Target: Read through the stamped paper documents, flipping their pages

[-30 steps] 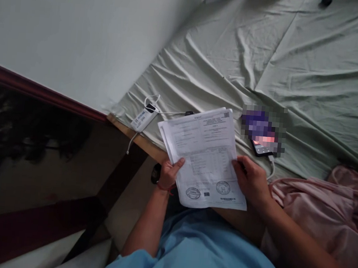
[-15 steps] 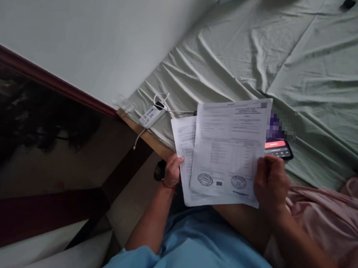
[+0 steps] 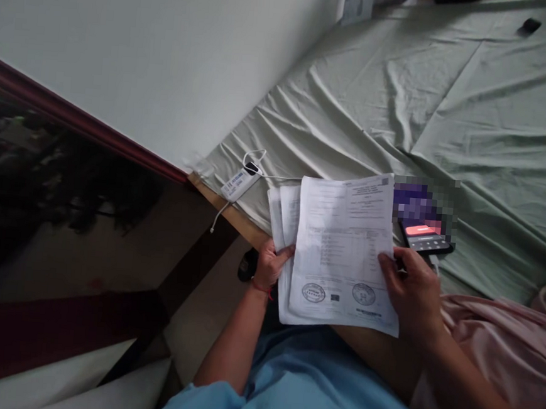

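Observation:
Printed paper sheets [image 3: 343, 235] with round stamps near the bottom are held up over the bed's edge, the front sheet overlapping others behind it. My left hand [image 3: 271, 264], with a red thread at the wrist, is closed on the left edge of the rear sheets [image 3: 289, 209], thumb on top. On the other side my right hand [image 3: 412, 288] pinches the right edge of the front sheet, thumb in front. Just beyond the right hand a phone [image 3: 425, 226] lies lit on the bed, its screen partly blurred out, with a white cable plugged into its near end.
A white power strip [image 3: 240, 183] with a black plug and white cable lies at the bed's corner by the wall. Pink cloth [image 3: 493, 348] is bunched at right. A small black object [image 3: 530, 25] lies far back on the green sheet [image 3: 487, 120].
The front sheet has shifted slightly down and left, showing more of the phone. More than one sheet edge now shows at the left, and the left thumb reaches further over the papers.

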The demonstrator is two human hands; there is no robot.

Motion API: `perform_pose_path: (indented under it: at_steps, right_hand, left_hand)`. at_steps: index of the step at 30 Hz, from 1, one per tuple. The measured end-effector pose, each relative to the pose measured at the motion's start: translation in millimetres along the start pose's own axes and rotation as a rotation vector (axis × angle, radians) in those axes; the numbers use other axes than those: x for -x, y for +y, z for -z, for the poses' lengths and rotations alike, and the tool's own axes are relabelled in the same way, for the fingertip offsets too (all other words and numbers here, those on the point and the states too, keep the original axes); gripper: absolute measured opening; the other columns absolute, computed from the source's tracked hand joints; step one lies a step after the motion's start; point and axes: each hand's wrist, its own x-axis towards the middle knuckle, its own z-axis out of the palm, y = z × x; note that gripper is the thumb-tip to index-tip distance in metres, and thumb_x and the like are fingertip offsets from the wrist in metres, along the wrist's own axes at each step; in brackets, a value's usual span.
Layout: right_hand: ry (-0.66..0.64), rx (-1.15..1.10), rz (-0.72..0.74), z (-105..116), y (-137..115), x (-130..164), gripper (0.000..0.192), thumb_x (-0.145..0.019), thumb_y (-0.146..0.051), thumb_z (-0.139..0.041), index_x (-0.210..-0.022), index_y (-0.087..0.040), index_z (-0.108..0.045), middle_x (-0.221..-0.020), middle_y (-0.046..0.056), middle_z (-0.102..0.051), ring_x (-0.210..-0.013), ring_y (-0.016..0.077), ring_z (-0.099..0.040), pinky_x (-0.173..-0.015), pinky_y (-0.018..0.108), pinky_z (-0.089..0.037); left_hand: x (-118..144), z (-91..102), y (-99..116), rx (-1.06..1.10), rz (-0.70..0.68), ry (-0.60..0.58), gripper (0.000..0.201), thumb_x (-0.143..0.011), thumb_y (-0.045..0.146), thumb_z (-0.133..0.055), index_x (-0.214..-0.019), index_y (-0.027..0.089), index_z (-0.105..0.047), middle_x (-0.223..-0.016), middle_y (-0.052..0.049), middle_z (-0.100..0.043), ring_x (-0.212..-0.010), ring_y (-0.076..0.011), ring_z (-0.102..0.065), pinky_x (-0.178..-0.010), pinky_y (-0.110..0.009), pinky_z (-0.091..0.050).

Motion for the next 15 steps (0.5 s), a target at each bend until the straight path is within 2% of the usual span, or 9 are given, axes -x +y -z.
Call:
perform_pose_path:
  at_steps: [4, 5, 7, 10, 11, 13, 15]
  right_hand:
    - [0.028, 0.065, 0.089, -1.4, -1.4, 0.7, 0.018, -0.094, -0.038, -0.059, -0.090, -0.022, -0.063, -0.126, 0.013, -0.068, -0.085, 0.0228, -0.068, -0.074, 0.038, -0.053]
    - [0.018, 0.058, 0.092, -1.4, -1.8, 1.0, 0.017, -0.094, -0.039, -0.058, -0.092, -0.022, -0.064, -0.131, 0.014, -0.067, -0.089, 0.0239, -0.069, -0.076, 0.039, -0.053]
    - [-0.022, 0.036, 0.055, -0.8, -1.9, 1.8, 0.020, -0.095, -0.041, -0.058, -0.099, -0.023, -0.065, -0.121, 0.012, -0.072, -0.089, 0.0249, -0.070, -0.074, 0.039, -0.053]
    - [-0.103, 0.020, -0.079, 0.8, 0.2, 2.8, 0.026, -0.094, -0.049, -0.059, -0.098, -0.024, -0.063, -0.082, 0.006, -0.074, -0.067, 0.0231, -0.067, -0.061, 0.036, -0.049]
    - [-0.115, 0.004, -0.118, 1.0, 1.3, 3.0, 0.028, -0.093, -0.052, -0.060, -0.095, -0.024, -0.062, -0.077, 0.005, -0.072, -0.064, 0.0228, -0.066, -0.059, 0.035, -0.049]
    - [-0.113, -0.064, -0.177, 1.0, 3.2, 3.1, 0.032, -0.090, -0.055, -0.063, -0.100, -0.024, -0.061, -0.082, 0.006, -0.075, -0.067, 0.0241, -0.069, -0.060, 0.036, -0.051]
    - [-0.104, -0.158, -0.219, 0.5, 4.0, 3.0, 0.043, -0.088, -0.055, -0.067, -0.117, -0.025, -0.061, -0.095, 0.008, -0.078, -0.077, 0.0264, -0.072, -0.066, 0.039, -0.055]
  left_hand:
    - [1.4, 1.1, 5.6, 0.033, -0.033, 0.001, 0.030, -0.067, 0.035, -0.086, -0.089, 0.018, -0.077, -0.088, -0.005, -0.077, -0.087, -0.0263, -0.072, -0.073, -0.032, -0.056]
    - [1.8, 1.8, 6.4, 0.043, -0.038, -0.002, 0.029, -0.067, 0.034, -0.086, -0.088, 0.018, -0.077, -0.087, -0.005, -0.077, -0.085, -0.0257, -0.072, -0.072, -0.031, -0.055]
    - [2.5, 3.1, 6.5, 0.084, -0.037, -0.009, 0.029, -0.068, 0.033, -0.086, -0.090, 0.017, -0.077, -0.088, -0.005, -0.077, -0.081, -0.0239, -0.072, -0.070, -0.030, -0.055]
    - [2.9, 4.4, 4.8, 0.141, -0.020, -0.002, 0.032, -0.067, 0.033, -0.087, -0.092, 0.017, -0.077, -0.090, -0.004, -0.077, -0.078, -0.0219, -0.071, -0.070, -0.030, -0.055]
    - [2.8, 4.6, 4.1, 0.150, -0.008, 0.003, 0.033, -0.066, 0.034, -0.088, -0.093, 0.017, -0.077, -0.089, -0.005, -0.077, -0.077, -0.0219, -0.071, -0.070, -0.030, -0.055]
    - [2.2, 4.8, 3.2, 0.158, 0.009, 0.008, 0.037, -0.064, 0.035, -0.089, -0.093, 0.016, -0.077, -0.088, -0.005, -0.077, -0.079, -0.0227, -0.072, -0.071, -0.031, -0.055]
    - [1.2, 4.7, 2.5, 0.152, 0.001, 0.015, 0.038, -0.063, 0.034, -0.090, -0.095, 0.017, -0.077, -0.088, -0.004, -0.077, -0.082, -0.0237, -0.072, -0.073, -0.032, -0.056]
